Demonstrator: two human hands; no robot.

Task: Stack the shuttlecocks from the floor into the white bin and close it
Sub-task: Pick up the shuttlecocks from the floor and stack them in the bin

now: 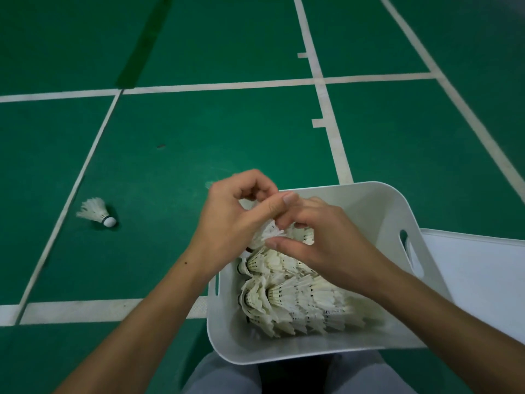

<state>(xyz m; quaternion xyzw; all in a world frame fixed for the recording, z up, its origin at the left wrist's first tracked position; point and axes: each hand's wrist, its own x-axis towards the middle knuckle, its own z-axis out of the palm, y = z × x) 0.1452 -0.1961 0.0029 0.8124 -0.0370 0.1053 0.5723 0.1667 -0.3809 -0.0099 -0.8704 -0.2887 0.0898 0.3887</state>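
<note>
While both hands meet over the far left corner of the white bin, the left hand curls its fingers round a feathered shuttlecock, and the right hand pinches the feathers of that same shuttlecock from the other side. Inside the bin lie two long rows of nested shuttlecocks, on their sides with feather skirts overlapping; how many each row holds cannot be counted. One more shuttlecock lies alone on the green court floor, well to the left of the bin, its cork tip pointing right. The white lid lies flat, touching the bin's right side. The bin stands open near the person's grey-trousered knees, and white court lines cross the floor beyond.
</note>
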